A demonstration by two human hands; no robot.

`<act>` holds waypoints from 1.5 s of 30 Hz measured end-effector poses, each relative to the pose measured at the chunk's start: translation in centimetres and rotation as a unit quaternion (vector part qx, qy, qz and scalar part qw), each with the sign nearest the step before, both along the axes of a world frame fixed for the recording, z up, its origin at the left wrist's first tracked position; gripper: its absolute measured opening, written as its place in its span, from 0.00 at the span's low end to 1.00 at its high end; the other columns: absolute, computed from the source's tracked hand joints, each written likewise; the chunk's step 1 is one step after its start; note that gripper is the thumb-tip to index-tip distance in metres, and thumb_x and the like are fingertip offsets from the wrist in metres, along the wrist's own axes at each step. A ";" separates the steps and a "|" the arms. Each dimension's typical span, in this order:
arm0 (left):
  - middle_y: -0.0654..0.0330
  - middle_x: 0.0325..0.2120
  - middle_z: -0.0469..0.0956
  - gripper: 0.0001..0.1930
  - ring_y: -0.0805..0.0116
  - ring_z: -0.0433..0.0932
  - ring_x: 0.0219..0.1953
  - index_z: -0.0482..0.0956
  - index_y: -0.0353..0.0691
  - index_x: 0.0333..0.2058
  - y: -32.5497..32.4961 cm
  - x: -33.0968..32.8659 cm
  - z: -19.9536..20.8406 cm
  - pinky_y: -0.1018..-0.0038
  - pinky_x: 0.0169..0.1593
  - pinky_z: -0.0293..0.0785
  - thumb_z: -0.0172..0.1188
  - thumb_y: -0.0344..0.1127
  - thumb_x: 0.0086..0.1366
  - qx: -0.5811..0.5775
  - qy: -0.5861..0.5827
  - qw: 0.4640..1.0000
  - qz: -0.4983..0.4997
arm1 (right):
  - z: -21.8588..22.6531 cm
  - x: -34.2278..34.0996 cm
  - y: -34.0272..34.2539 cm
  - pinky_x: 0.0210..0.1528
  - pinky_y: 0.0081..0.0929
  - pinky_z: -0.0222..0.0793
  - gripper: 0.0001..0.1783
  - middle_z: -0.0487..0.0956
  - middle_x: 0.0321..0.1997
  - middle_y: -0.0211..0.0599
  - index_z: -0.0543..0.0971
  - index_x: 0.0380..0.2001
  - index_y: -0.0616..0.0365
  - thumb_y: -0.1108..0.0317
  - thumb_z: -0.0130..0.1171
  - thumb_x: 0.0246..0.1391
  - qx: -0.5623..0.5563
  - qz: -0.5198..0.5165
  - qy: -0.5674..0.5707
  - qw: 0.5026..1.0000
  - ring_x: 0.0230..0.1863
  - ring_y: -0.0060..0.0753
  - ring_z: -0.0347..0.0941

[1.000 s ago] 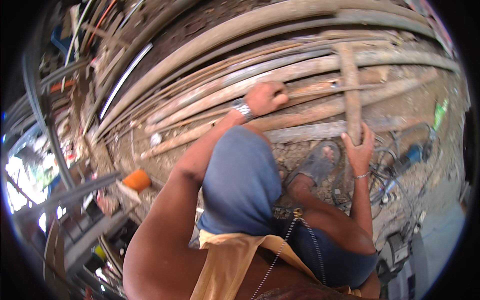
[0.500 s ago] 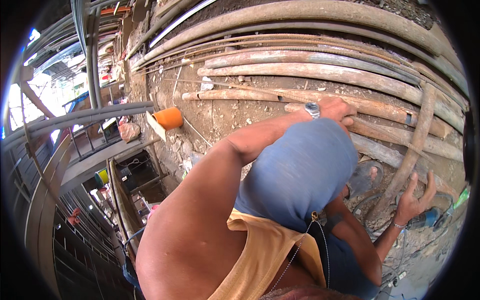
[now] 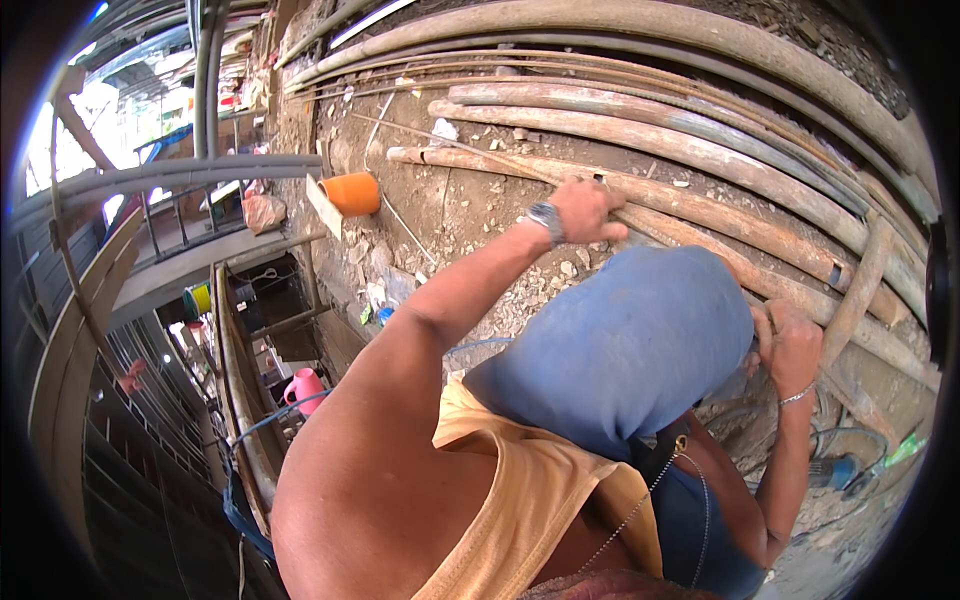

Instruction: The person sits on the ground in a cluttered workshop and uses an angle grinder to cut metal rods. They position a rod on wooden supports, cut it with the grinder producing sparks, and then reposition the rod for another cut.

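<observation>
A thin metal rod [image 3: 460, 143] slants over the dirt from the upper left and passes under my left hand [image 3: 580, 210], which wears a watch. The fingers curl down over the rod while the thumb points right, beside the end of a rusty pipe [image 3: 690, 240]. My right hand [image 3: 792, 345], with a bracelet at the wrist, is closed beside my blue-clad knee [image 3: 640, 340]. Its fingertips are partly hidden by the knee, and I cannot make out what they grip. The rod's far right part is also out of sight.
Several long rusty pipes [image 3: 640, 130] lie across the ground ahead, with a shorter pole [image 3: 860, 290] crossing them at right. An orange container [image 3: 350, 194] lies at left. A blue power tool [image 3: 832, 472] with cables rests at lower right. Scaffold-like bars [image 3: 180, 170] stand at far left.
My left hand has shifted left along the rod, away from the knee. My right hand, open and raised at right before, has come in beside the knee and closed.
</observation>
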State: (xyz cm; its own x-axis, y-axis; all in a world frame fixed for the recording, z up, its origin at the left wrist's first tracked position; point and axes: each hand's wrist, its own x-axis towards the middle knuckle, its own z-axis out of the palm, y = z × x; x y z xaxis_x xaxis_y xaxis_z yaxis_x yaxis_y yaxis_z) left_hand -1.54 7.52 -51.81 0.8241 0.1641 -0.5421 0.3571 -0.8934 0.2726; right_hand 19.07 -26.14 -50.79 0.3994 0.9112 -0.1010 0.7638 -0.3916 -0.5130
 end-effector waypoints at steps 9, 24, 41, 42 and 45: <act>0.54 0.27 0.80 0.15 0.52 0.80 0.35 0.77 0.42 0.31 -1.7 -5.9 -0.1 0.57 0.41 0.72 0.60 0.49 0.60 -0.051 -0.032 0.995 0.073 | -2.5 -2.9 -1.2 0.31 0.42 0.71 0.10 0.79 0.28 0.46 0.80 0.29 0.57 0.62 0.62 0.55 -0.013 0.039 0.131 0.991 0.29 0.51 0.76; 0.51 0.43 0.77 0.15 0.48 0.75 0.49 0.80 0.42 0.41 4.4 -16.1 -1.7 0.58 0.51 0.73 0.66 0.42 0.58 0.049 -0.015 0.985 0.164 | -5.5 -11.2 5.6 0.37 0.40 0.71 0.06 0.78 0.28 0.40 0.80 0.27 0.56 0.67 0.58 0.48 0.115 -0.018 0.142 0.983 0.35 0.45 0.76; 0.52 0.42 0.76 0.12 0.49 0.74 0.45 0.80 0.41 0.41 0.7 16.8 -5.8 0.58 0.49 0.72 0.66 0.33 0.57 0.037 -0.351 0.934 -0.045 | -2.9 -6.5 3.1 0.43 0.43 0.76 0.09 0.82 0.35 0.42 0.82 0.35 0.54 0.63 0.63 0.53 0.110 -0.158 0.284 0.939 0.40 0.45 0.80; 0.52 0.40 0.76 0.12 0.50 0.75 0.44 0.80 0.41 0.40 0.4 17.9 -6.1 0.57 0.47 0.72 0.66 0.35 0.56 0.047 -0.347 0.935 -0.053 | -2.8 -6.4 2.4 0.44 0.44 0.77 0.09 0.83 0.36 0.42 0.82 0.36 0.53 0.61 0.63 0.53 0.097 -0.174 0.299 0.933 0.41 0.45 0.81; 0.54 0.35 0.75 0.13 0.52 0.74 0.41 0.78 0.41 0.35 -0.3 19.5 -6.3 0.57 0.42 0.71 0.68 0.39 0.54 0.071 -0.334 0.937 -0.073 | -2.4 -6.3 0.5 0.48 0.45 0.79 0.12 0.85 0.39 0.42 0.83 0.38 0.50 0.56 0.62 0.55 0.101 -0.207 0.298 0.926 0.43 0.42 0.83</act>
